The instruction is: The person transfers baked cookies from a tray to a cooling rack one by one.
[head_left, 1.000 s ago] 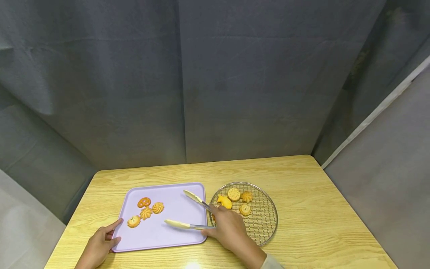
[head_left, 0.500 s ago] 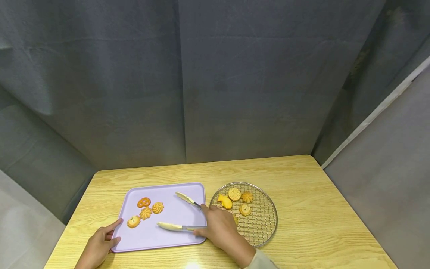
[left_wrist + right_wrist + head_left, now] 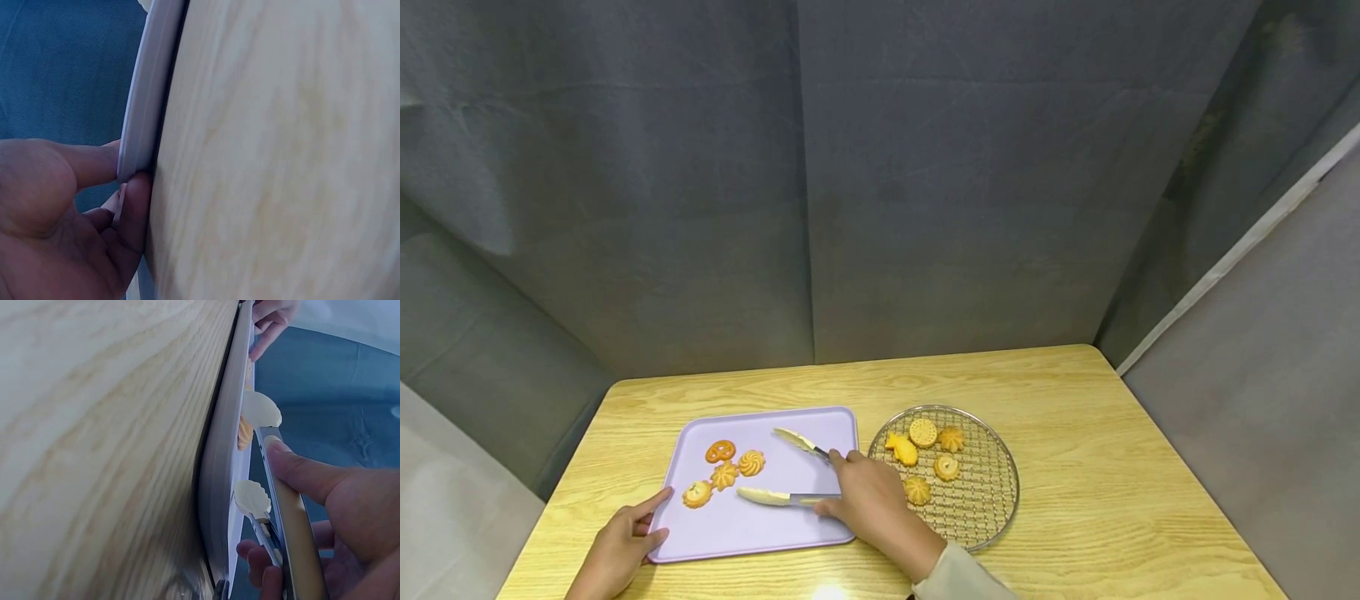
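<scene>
In the head view my left hand (image 3: 613,550) pinches the near left corner of a lilac tray (image 3: 805,532), and the left wrist view shows thumb and fingers on either side of its rim. My right hand (image 3: 874,505) grips metal tongs (image 3: 803,500) with cream tips; their two arms are spread apart over the tray with nothing between them. On the tray's left half lie a pretzel (image 3: 720,451), a swirl cookie (image 3: 751,462), a star-shaped cookie (image 3: 724,476) and a round scalloped cookie (image 3: 697,494). The tong tips are to the right of these cookies.
To the right of the tray sits a round wire rack (image 3: 988,500) with several cookies, among them a fish-shaped one (image 3: 902,448) and a round dotted one (image 3: 922,432). Both stand on a wooden table (image 3: 1097,483). Grey curtains (image 3: 925,208) hang behind it.
My right hand has moved left with the spread tongs, from the rack's edge farther over the tray. A star-shaped cookie on the rack has come into sight. The left hand stays put.
</scene>
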Available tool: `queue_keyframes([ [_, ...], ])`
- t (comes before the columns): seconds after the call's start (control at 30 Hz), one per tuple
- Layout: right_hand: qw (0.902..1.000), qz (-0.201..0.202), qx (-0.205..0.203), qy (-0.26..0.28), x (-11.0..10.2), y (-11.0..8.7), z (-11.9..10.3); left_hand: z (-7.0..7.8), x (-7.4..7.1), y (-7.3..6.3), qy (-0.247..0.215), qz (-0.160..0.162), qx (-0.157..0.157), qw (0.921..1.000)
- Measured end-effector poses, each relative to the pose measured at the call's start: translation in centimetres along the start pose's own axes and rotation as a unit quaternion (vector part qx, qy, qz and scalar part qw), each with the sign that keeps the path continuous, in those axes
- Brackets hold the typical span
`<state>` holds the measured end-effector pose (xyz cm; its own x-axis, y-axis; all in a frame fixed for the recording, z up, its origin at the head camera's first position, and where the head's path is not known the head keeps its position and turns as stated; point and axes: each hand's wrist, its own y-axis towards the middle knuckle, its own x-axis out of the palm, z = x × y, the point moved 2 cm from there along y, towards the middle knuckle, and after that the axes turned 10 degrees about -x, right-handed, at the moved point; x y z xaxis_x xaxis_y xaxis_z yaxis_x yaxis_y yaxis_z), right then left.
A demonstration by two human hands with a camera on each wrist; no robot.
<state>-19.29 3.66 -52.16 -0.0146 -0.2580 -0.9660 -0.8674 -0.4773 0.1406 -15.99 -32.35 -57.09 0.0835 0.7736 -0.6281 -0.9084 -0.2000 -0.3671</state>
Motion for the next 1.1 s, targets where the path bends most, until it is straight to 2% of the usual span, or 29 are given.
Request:
queue_keyframes([
  [0.6, 0.9976, -0.005, -0.018, -0.067, 0.8, 2.6, -1.3, 0.0, -0.1, 0.0, 0.017, 0.010, 0.003, 0.9998],
  [0.8, 0.9959, 0.015, -0.036, -0.081, 1.0, 2.6, -1.3, 0.1, 0.0, 0.1, 0.016, 0.011, 0.002, 0.9998],
  [1.1, 0.9969, 0.029, -0.043, -0.059, 0.6, 2.0, -1.2, 0.1, 0.0, -0.1, 0.020, 0.013, -0.001, 0.9997],
])
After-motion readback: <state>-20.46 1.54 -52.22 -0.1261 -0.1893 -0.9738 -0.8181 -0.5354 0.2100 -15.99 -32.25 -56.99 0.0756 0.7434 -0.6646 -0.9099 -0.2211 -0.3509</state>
